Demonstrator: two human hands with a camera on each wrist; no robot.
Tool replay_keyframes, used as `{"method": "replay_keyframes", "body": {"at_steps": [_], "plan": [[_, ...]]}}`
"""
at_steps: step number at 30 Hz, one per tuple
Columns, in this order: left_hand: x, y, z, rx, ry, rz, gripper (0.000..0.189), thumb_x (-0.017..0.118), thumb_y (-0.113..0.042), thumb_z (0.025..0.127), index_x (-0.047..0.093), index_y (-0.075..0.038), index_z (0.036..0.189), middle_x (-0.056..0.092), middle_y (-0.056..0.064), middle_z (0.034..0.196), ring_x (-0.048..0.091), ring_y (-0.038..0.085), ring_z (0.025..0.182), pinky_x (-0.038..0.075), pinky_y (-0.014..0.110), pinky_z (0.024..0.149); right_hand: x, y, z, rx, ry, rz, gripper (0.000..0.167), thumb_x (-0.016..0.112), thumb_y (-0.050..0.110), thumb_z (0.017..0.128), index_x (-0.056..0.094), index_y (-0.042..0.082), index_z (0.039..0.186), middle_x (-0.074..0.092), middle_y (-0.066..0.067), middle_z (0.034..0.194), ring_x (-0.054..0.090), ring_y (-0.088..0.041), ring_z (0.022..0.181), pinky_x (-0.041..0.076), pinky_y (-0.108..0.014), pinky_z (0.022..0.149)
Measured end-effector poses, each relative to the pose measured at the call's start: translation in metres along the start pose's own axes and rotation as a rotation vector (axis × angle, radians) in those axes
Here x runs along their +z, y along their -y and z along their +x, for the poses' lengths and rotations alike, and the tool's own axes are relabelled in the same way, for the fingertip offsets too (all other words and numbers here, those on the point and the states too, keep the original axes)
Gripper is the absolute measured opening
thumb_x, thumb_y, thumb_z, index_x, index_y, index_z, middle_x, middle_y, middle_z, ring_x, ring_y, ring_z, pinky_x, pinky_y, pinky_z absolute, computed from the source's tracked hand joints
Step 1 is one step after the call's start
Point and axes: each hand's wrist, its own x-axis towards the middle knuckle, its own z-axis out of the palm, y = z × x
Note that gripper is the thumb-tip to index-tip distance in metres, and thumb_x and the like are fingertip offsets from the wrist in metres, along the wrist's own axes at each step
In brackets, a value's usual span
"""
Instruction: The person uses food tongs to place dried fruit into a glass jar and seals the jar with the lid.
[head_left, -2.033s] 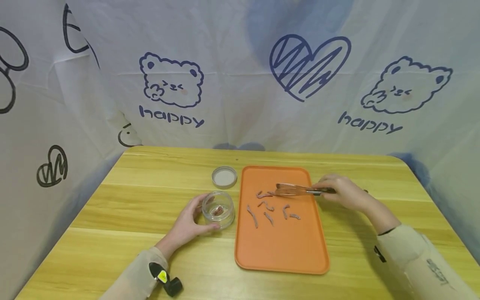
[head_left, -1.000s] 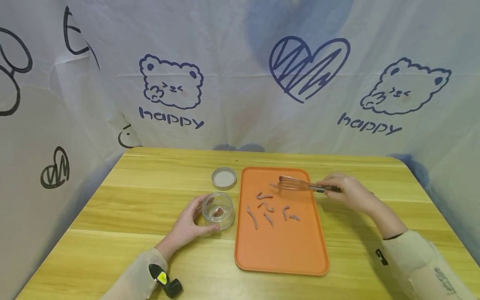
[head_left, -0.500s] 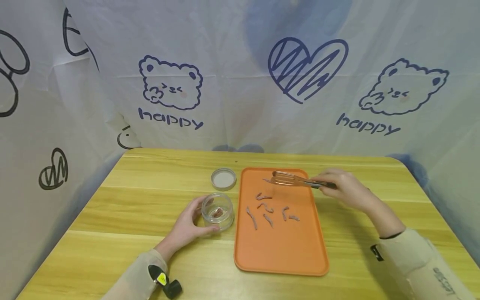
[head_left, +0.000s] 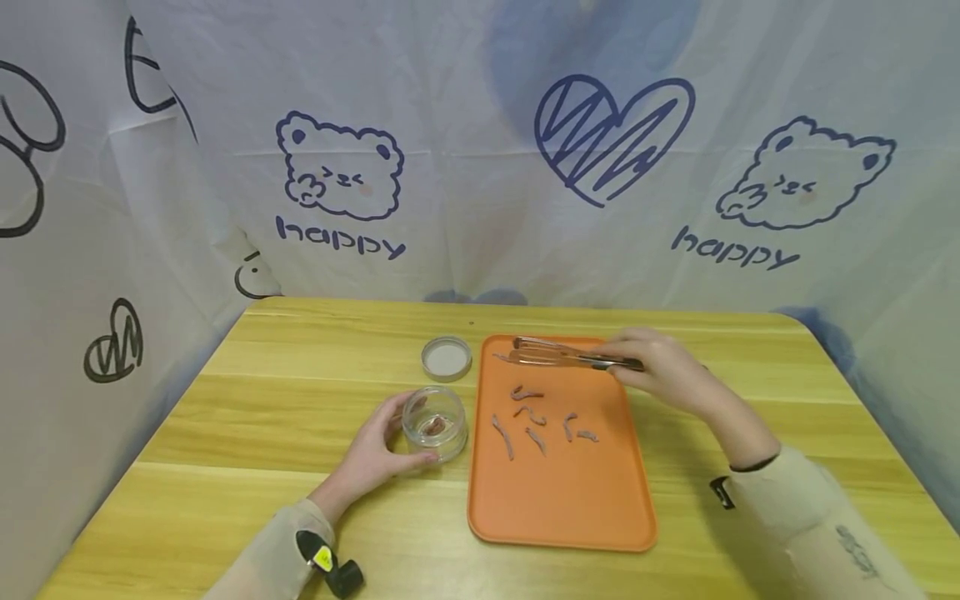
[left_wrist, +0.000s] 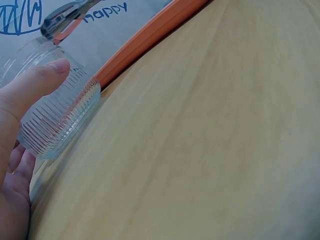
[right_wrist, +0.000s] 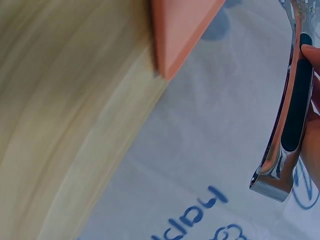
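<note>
My left hand (head_left: 375,454) holds a clear glass jar (head_left: 444,451) upright on the table, thumb on the near side and fingers round the back. A small brown piece (head_left: 434,427) lies inside the jar. My right hand (head_left: 663,371) grips metal tongs (head_left: 558,357) by their dark handle, above the far part of the orange tray (head_left: 562,504). A thin greyish-brown strip (head_left: 500,357) sticks out from the tongs' tips near the tray's far left corner. In the right wrist view, the thumb presses the tongs' black grip (right_wrist: 299,95).
Several similar strips (head_left: 534,414) lie scattered on the middle of the tray. A round lid (head_left: 446,359) rests on the wooden table (head_left: 300,367) behind the jar, left of the tray. A printed cloth (head_left: 465,100) hangs behind the table.
From over the tray's middle, the tongs have risen with a strip at their tips and moved left towards the lid and jar. My left hand and the jar have stayed in place.
</note>
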Motion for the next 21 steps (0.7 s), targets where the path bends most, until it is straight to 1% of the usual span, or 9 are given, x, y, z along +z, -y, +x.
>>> {"method": "replay_keyframes", "body": {"at_steps": [2,5,8,10,13,16,18,20,21], "plan": [[0.0,0.004,0.001,-0.001,-0.002,0.0,0.082,0.085,-0.004,0.069,0.041,-0.002,0.138,0.046,0.021,0.136,0.044,0.034,0.127,0.034,0.042,0.109,0.002,0.004,0.005,-0.023,-0.003,0.005,0.025,0.069,0.003,0.086,0.069,0.002,0.111,0.065,-0.01,0.104,0.059,-0.023,0.088,0.052,-0.036,0.067],[0.001,0.016,0.003,0.002,-0.008,-0.002,0.084,0.085,-0.004,0.068,0.041,-0.004,0.139,0.047,0.019,0.137,0.044,0.032,0.127,0.034,0.041,0.109,0.005,0.01,0.011,-0.046,-0.003,0.008,0.026,0.07,0.003,0.085,0.069,0.003,0.111,0.065,-0.009,0.103,0.058,-0.02,0.086,0.051,-0.034,0.065],[0.001,0.029,0.005,0.007,-0.014,-0.005,0.085,0.086,-0.007,0.068,0.041,-0.009,0.139,0.047,0.015,0.137,0.044,0.028,0.127,0.034,0.037,0.109,0.007,0.017,0.016,-0.066,-0.001,0.015,0.026,0.071,0.003,0.085,0.07,0.003,0.111,0.064,-0.008,0.101,0.057,-0.02,0.084,0.05,-0.033,0.063],[0.001,0.032,0.005,0.017,-0.016,-0.008,0.084,0.087,-0.011,0.067,0.042,-0.011,0.139,0.048,0.012,0.136,0.045,0.025,0.127,0.035,0.034,0.109,0.008,0.021,0.019,-0.089,-0.003,0.022,0.027,0.071,0.003,0.084,0.07,0.003,0.111,0.063,-0.006,0.1,0.056,-0.019,0.083,0.049,-0.033,0.063],[0.001,0.035,0.006,0.034,-0.017,-0.018,0.084,0.088,-0.015,0.067,0.043,-0.013,0.138,0.049,0.01,0.136,0.046,0.024,0.126,0.035,0.031,0.108,0.01,0.027,0.023,-0.137,-0.011,0.037,0.027,0.072,0.002,0.083,0.07,0.005,0.11,0.063,-0.004,0.097,0.053,-0.018,0.082,0.047,-0.032,0.063],[0.0,0.035,0.006,0.037,-0.015,-0.019,0.084,0.088,-0.018,0.067,0.044,-0.014,0.138,0.049,0.009,0.136,0.046,0.024,0.126,0.036,0.031,0.108,0.012,0.032,0.027,-0.193,-0.021,0.05,0.027,0.071,0.001,0.084,0.071,0.006,0.11,0.063,-0.003,0.096,0.052,-0.016,0.081,0.046,-0.032,0.063],[0.0,0.034,0.005,0.033,-0.015,-0.022,0.084,0.088,-0.017,0.067,0.043,-0.015,0.138,0.049,0.009,0.136,0.046,0.023,0.126,0.035,0.029,0.108,0.015,0.036,0.031,-0.225,-0.029,0.054,0.027,0.071,0.001,0.083,0.071,0.006,0.109,0.064,-0.003,0.097,0.054,-0.016,0.083,0.048,-0.032,0.065],[0.001,0.027,0.004,0.022,-0.014,-0.017,0.084,0.087,-0.013,0.068,0.042,-0.011,0.139,0.048,0.012,0.137,0.045,0.026,0.127,0.035,0.031,0.109,0.017,0.039,0.034,-0.244,-0.024,0.054,0.027,0.071,0.001,0.084,0.07,0.006,0.11,0.064,-0.004,0.098,0.056,-0.018,0.086,0.05,-0.033,0.067],[0.001,0.027,0.004,0.025,-0.015,-0.021,0.084,0.087,-0.012,0.068,0.042,-0.011,0.139,0.048,0.012,0.137,0.045,0.026,0.127,0.035,0.031,0.109,0.018,0.041,0.035,-0.247,-0.018,0.056,0.028,0.071,0.001,0.084,0.07,0.006,0.111,0.064,-0.004,0.099,0.057,-0.018,0.087,0.05,-0.033,0.069]]}}
